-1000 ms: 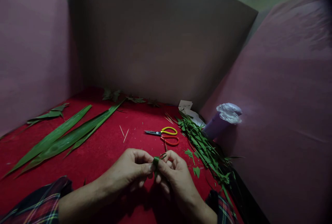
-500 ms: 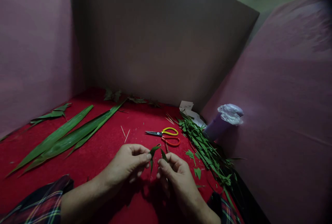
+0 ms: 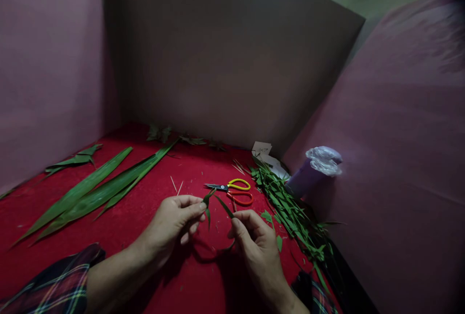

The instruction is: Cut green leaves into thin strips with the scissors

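Observation:
Between thumb and fingers, my left hand (image 3: 179,217) pinches a small folded piece of green leaf (image 3: 207,202) whose tips stick up and down. My right hand (image 3: 252,239) grips a narrow leaf strip (image 3: 223,206), which slants up and left toward the folded piece; whether the two are joined I cannot tell. A thin stalk shows by the right fingers. Just beyond both hands lie scissors (image 3: 227,187) with one yellow and one red handle loop, blades pointing left.
Long green leaves (image 3: 98,193) lie left on the red cloth (image 3: 145,265). A heap of leafy stems (image 3: 290,207) is at right, beside a purple roll with plastic wrap (image 3: 312,171). White papers (image 3: 261,149) and several thin sticks (image 3: 176,185) are farther back. Walls enclose the sides.
My hands have moved apart, the left one slightly left and up, the right one slightly right. The leaf strip between them is now drawn out straighter.

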The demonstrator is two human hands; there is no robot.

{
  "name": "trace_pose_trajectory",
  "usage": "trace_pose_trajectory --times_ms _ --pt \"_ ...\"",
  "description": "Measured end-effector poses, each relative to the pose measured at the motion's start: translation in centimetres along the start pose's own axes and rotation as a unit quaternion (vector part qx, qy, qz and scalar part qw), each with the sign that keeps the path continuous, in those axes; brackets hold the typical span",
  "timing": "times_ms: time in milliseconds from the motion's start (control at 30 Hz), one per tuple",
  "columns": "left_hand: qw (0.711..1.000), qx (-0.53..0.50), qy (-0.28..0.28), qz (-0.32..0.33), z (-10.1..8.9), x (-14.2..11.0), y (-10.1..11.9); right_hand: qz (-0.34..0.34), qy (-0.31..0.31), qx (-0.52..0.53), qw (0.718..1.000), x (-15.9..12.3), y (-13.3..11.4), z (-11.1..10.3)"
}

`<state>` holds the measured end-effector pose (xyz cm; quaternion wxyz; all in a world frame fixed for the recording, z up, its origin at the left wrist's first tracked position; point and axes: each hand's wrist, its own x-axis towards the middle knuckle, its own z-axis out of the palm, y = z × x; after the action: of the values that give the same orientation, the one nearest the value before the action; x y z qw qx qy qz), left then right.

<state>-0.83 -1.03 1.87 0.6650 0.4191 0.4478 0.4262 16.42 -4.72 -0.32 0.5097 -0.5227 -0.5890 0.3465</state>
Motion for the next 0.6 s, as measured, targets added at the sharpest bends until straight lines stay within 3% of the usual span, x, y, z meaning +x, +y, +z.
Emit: trace_pose_trajectory --times_ms 267,433,600 --pt "0.996 0.051 -0.07 -0.036 0.6 -0.3 -0.5 -0.007 -0.009 0.015 1.0 -0.2 -0.4 0.3" --pt "0.993 0.08 -0.078 -0.044 1.0 -0.7 -0.6 0.086 -0.029 0.111 0.99 0.2 -0.2 0.5" --pt "0.991 0.097 -0.079 -0.052 1.2 -0.9 -0.5 0.189 -0.068 0.211 0.957 0.4 -0.3 0.8"
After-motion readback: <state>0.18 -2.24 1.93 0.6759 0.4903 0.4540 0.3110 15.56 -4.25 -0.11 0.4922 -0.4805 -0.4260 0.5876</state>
